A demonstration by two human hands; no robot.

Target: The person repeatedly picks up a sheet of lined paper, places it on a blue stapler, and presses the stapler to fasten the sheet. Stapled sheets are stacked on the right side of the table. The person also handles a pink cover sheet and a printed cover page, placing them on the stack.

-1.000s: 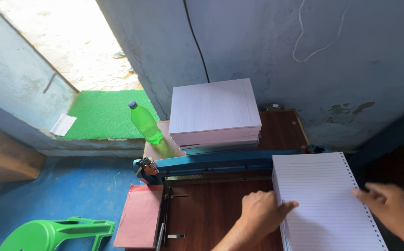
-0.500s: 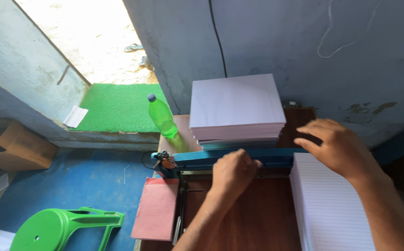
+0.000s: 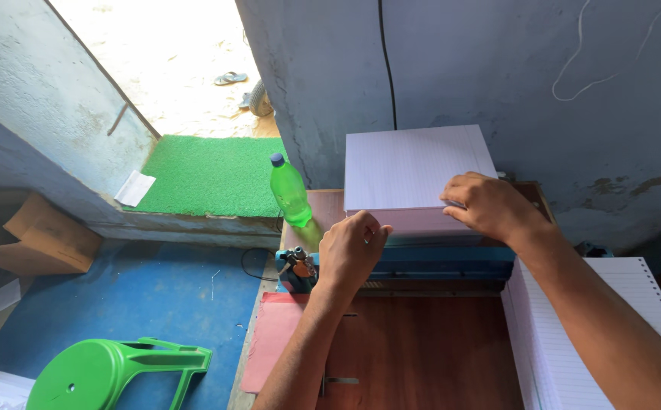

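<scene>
- Both hands are up at the tall stack of lined paper (image 3: 414, 171), which sits in the upper middle of the frame, hard against the blue-grey wall (image 3: 498, 68).
- The right hand (image 3: 490, 206) lies on the stack's near right corner, fingers spread flat over the top sheet, thumb down at the front edge; it presses rather than clamps.
- The left hand (image 3: 352, 250) is curled at the stack's near left corner, knuckles toward us. Whether its fingers pinch any sheets, I cannot tell from here.
- The two hands are apart, one at each front corner of the pile.
- Just under the stack, centre frame, runs the blue machine (image 3: 444, 262), with a small orange-and-black fitting at its left end.
- Below that, the brown wooden table (image 3: 422, 349) fills the lower middle.
- A second pile of lined sheets with punched edges (image 3: 611, 334) lies at the lower right, beneath the right forearm.
- A pink sheet (image 3: 273, 342) hangs at the table's left edge, lower centre.
- A green plastic bottle (image 3: 289, 191) with a blue cap stands upright just left of the stack.
- Far lower left, a green plastic stool (image 3: 110, 372) lies tipped on the blue floor (image 3: 140, 296).
- Left of centre, a green mat (image 3: 209, 175) covers the doorstep, with a cardboard box (image 3: 49, 239) at the left edge.
</scene>
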